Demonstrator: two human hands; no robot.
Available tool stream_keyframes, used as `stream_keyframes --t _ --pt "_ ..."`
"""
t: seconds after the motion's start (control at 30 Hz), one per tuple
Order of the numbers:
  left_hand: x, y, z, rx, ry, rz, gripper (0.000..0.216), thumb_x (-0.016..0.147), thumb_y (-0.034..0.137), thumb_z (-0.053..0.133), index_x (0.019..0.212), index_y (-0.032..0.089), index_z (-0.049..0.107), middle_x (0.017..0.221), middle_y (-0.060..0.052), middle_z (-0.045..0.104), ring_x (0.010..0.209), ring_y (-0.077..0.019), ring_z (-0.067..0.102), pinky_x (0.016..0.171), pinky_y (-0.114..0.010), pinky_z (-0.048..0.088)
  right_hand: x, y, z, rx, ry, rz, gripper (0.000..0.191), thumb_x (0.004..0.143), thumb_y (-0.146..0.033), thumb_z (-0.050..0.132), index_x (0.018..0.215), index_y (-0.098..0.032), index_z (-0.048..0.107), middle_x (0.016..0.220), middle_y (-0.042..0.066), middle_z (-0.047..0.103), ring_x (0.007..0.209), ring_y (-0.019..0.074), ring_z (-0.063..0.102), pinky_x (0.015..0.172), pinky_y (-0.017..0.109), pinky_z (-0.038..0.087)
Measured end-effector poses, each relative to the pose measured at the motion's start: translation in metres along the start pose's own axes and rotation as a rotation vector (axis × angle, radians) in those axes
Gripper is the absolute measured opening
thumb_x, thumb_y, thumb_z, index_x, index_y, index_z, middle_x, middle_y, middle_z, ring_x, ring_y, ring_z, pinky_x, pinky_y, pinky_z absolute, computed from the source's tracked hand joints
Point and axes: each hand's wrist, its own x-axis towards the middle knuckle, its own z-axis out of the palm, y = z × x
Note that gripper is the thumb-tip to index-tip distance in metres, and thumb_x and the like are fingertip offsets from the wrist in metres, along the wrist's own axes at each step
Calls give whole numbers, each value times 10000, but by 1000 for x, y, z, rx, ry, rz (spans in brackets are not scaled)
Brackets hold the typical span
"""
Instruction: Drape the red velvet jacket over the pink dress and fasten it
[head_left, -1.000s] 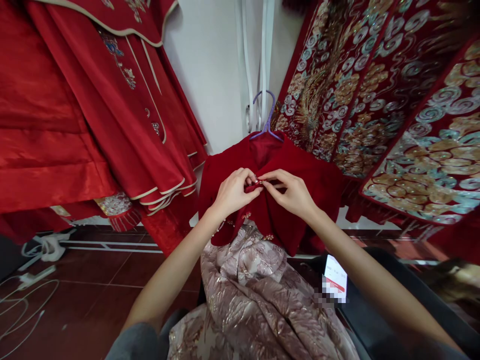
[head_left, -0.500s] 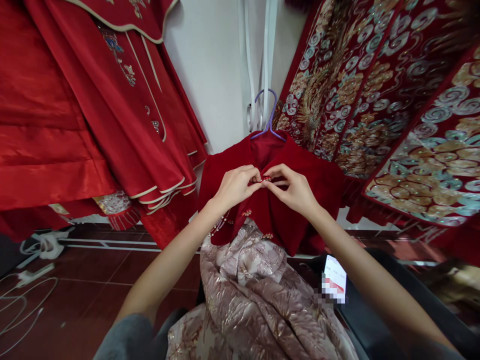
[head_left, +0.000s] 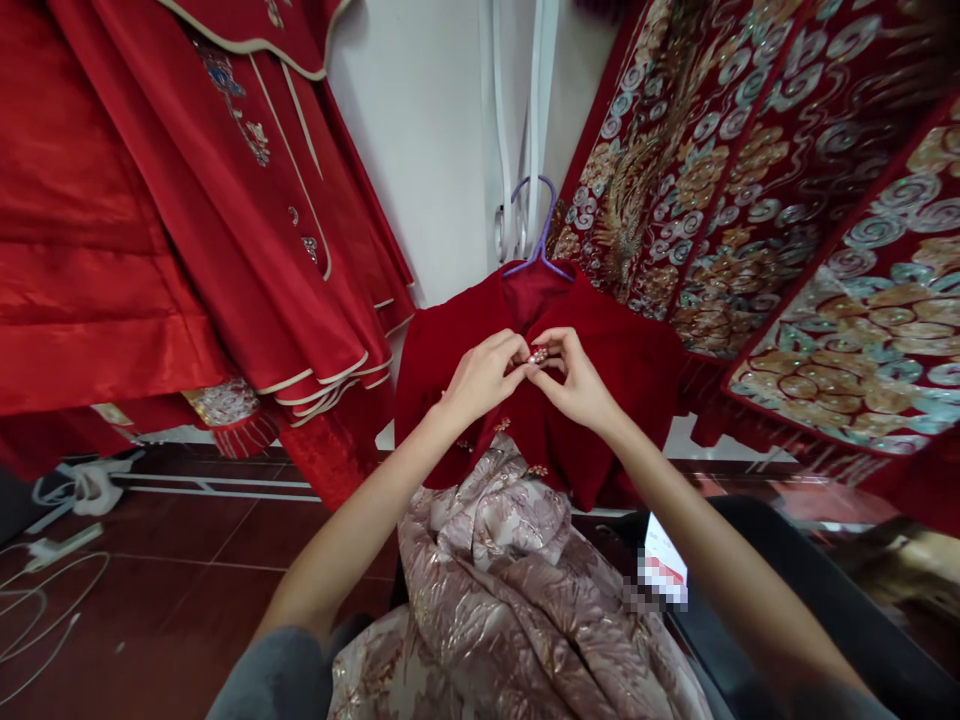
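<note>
My left hand (head_left: 480, 380) and right hand (head_left: 574, 385) pinch a jewelled clasp (head_left: 538, 355) shut-fingered at the hanging red jacket's (head_left: 630, 370) front; tugging hard could slip it off its hanger (head_left: 534, 235).

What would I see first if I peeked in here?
In the middle, two hands, the left hand and right hand, pinch a sparkly clasp on a dark red velvet jacket hanging on a purple hanger. Shiny red robes hang at the left, and swirly gold-patterned red cloth at the right.
</note>
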Motion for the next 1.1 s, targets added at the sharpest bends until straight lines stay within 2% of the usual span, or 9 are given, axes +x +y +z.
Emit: stream_keyframes --t 0.1,0.2,0.37,0.47,0.57,0.67,0.9,1.0,1.1 --pt "-10 -3 19 -426 149 -290 118 815 247 658 892 158 665 927 -60 692 815 -156 640 735 -280 508 -19 10 21 63 158 23 539 789 -319 663 1219 -268 341 1194 78 456 1060 190 553 897 359 525" --pt "-21 -5 34 -901 177 -526 230 779 337 705 910 148 705 973 -82 727 869 -181 677 818 -329 535 -43 14 43 -9 249 32 845 714 -330 738 1366 -278 204 1374 129 323 1186 239 481 939 397 504" --pt "-34 0 40 -1312 185 -652 335 842 433 632 986 145 725 1116 -120 706 987 -210 676 902 -377 531 -66 16 62 -263 261 -48 856 734 -169 610 1451 -230 147 1468 159 231 1336 303 336 1022 477 433" --pt "-38 0 41 -1365 206 -650 350 847 445 627 980 137 728 1139 -141 697 1031 -238 666 912 -405 530 -71 15 62 -285 254 -18 762 746 -114 541 1433 -213 227 1412 160 318 1255 285 419 942 449 486" --pt "-40 -2 45 -1364 239 -670 366 843 459 628 983 135 724 1151 -149 692 1062 -253 656 938 -431 517 -77 11 57 -224 288 96 550 816 -156 525 1338 -202 359 1198 134 469 994 217 549 789 375 535" --pt "-42 -4 52 -1337 270 -686 363 852 458 615 985 137 722 1148 -149 694 1039 -247 667 961 -445 501 -85 11 48 -119 295 210 396 852 -241 561 1228 -213 442 1010 78 543 914 194 576 779 355 532" --pt "-44 12 74 -1169 307 -649 363 898 474 525 990 195 738 1177 -76 696 1178 -214 597 1113 -389 355 -95 0 13 452 274 511 435 762 -352 734 1141 -257 543 974 24 645 872 144 640 839 295 530" --pt "-50 27 81 -1220 304 -696 437 915 527 455 966 200 740 1141 -66 709 1155 -200 606 1095 -344 362 -96 -16 5 448 199 480 322 821 -373 689 1112 -258 612 1012 31 671 911 141 648 870 283 525" --pt "-60 37 85 -1379 493 -808 463 896 547 458 862 167 721 916 -75 740 917 -185 680 877 -299 494 -97 -26 8 334 131 370 186 876 -368 628 1004 -242 678 1057 48 662 1007 158 629 919 289 509"
